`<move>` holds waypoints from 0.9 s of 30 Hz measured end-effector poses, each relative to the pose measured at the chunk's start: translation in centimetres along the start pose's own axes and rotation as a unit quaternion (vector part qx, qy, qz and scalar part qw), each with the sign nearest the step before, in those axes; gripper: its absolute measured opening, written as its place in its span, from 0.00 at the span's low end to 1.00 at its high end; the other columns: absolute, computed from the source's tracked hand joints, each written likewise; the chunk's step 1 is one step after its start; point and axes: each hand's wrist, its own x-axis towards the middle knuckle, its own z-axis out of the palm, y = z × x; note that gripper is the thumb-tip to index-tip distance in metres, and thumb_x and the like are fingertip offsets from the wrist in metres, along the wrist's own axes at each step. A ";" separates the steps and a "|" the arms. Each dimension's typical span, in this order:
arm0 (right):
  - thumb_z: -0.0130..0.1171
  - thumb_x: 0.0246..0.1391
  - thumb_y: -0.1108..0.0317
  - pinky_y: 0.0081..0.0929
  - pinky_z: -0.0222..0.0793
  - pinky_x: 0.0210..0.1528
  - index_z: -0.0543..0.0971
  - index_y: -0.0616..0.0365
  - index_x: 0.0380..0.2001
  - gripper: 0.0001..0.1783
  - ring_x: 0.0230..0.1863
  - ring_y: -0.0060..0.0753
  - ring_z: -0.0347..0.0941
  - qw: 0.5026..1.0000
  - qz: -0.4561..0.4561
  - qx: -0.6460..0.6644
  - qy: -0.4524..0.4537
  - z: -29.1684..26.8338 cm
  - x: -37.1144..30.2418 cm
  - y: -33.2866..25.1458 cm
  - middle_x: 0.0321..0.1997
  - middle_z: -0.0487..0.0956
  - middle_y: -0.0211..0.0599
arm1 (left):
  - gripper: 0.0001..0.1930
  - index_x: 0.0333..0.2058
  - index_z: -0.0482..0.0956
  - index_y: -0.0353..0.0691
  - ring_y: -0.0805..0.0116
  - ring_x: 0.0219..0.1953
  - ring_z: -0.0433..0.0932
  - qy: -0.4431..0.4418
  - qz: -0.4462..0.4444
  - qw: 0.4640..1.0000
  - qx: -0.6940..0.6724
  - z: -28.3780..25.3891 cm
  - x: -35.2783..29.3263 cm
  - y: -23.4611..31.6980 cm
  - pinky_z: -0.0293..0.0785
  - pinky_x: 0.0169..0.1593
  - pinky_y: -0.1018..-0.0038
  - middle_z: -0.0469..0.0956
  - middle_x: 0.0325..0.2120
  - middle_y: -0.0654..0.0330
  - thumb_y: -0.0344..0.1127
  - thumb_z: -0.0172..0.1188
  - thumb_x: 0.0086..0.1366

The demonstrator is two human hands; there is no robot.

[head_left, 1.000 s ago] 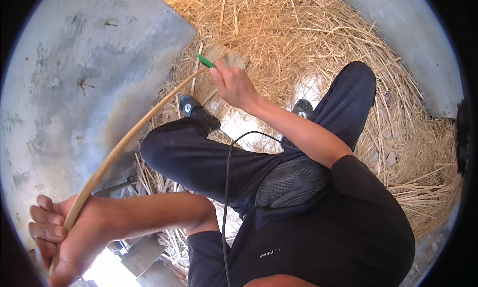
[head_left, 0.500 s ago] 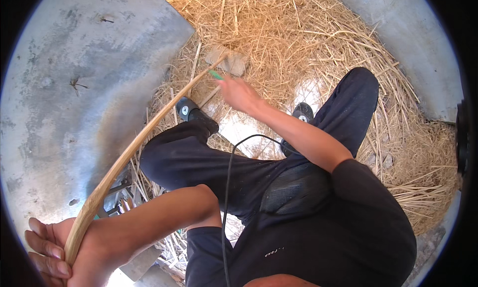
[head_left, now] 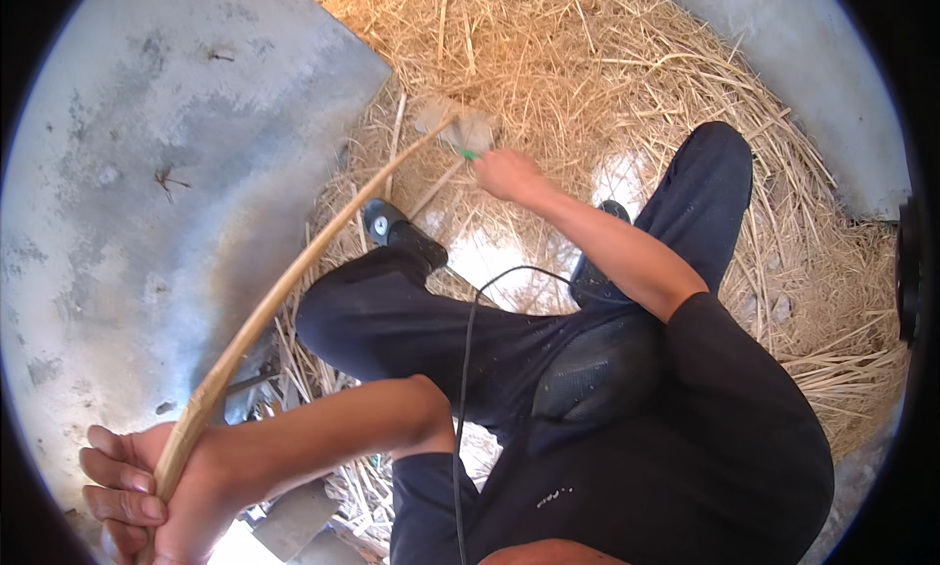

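Note:
A long, slightly curved peeled wooden stick (head_left: pixel 294 271) slants across the left half of the head view. Its thicker end rests in my left hand (head_left: pixel 132 482), whose fingers curl round it at the lower left. From there it tapers to a thin far end near some grey stones. My right hand (head_left: pixel 509 175) is closed just right of that thin end. A short piece of a green tool (head_left: pixel 470 155) pokes out of its fingers; blur and the fingers hide the rest, so its exact kind cannot be made out. A small gap shows between tool and stick.
Straw and thin shavings (head_left: pixel 607 85) cover the floor ahead. A grey slab (head_left: pixel 176 105) stands at the left, another grey surface (head_left: pixel 783 85) at the upper right. Grey stones (head_left: pixel 470 129) lie beyond the stick's tip. A black cable (head_left: pixel 464 369) hangs in front of my legs.
My right hand with the green tool has moved right, away from the stick. Left hand and stick appear shifted slightly right and up in the view, as does the whole scene somewhat.

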 end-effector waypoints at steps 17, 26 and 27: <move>0.35 0.60 0.57 0.48 0.67 0.28 0.70 0.63 0.32 0.20 0.21 0.52 0.72 0.979 -0.022 0.163 0.121 -3.2 -2.3 -4.7 0.17 0.72 0.49 | 0.23 0.15 0.55 0.50 0.81 0.11 0.45 -0.009 -0.020 0.966 -0.259 1.6 -1.7 0.9 0.51 0.20 0.82 0.46 0.07 0.74 0.53 0.33 0.68; 0.33 0.60 0.56 0.47 0.67 0.28 0.71 0.63 0.31 0.22 0.20 0.52 0.71 0.977 -0.019 0.164 0.133 -2.0 -3.1 -4.7 0.17 0.73 0.50 | 0.29 0.13 0.53 0.52 0.76 0.13 0.48 -0.014 0.004 0.995 -0.097 0.4 0.1 0.0 0.56 0.25 0.72 0.46 0.05 0.71 0.70 0.39 0.55; 0.32 0.60 0.56 0.47 0.68 0.27 0.70 0.63 0.30 0.22 0.20 0.53 0.71 0.975 -0.011 0.160 0.152 -1.7 -2.3 -3.6 0.17 0.73 0.50 | 0.30 0.12 0.53 0.52 0.76 0.13 0.48 -0.012 -0.002 0.995 -0.098 0.2 0.3 0.1 0.56 0.26 0.71 0.46 0.05 0.71 0.72 0.40 0.54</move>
